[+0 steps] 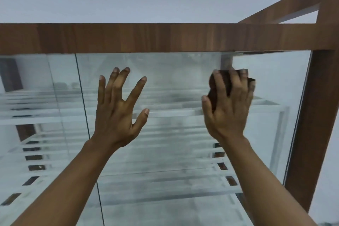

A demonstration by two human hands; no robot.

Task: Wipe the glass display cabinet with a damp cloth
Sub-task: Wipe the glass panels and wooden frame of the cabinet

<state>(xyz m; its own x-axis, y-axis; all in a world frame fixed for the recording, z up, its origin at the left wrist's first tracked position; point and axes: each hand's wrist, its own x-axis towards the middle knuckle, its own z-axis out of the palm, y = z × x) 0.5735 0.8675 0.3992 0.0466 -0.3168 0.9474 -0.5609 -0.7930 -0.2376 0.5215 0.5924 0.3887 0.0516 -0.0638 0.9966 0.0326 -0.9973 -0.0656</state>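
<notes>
right hand has the cloth, a dark brown wad, pinned against the glass front of the cabinet; fingers bent and fanned over the wad, thumb hooked at its lower left edge, so it's clamped btwn palm and pane; prob bunched like that b/c a wad takes pressure better than a loose sheet; cloth sits high on the pane, near the top right corner, just below the top rail and a little in from the side post; can't tell if it's damp.

left hand holds nothing; fingers straight and spread wide, thumb out, laid on or just off the glass, left of the cloth and well apart from it; whether the palm actually touches, can't tell; reads as a brace, steadying the body w/ both arms reaching up.

a dark vertical seam left of that hand marks where two panes meet; white slatted shelves show hazily behind; glass looks cloudy and streaked across the middle, so i'd judge the wipe is at an early stage, working the top edge; top-down makes sense, drips get caught on later passes; risks: leaning too hard on the pane, or the bare palm leaving prints.
</notes>
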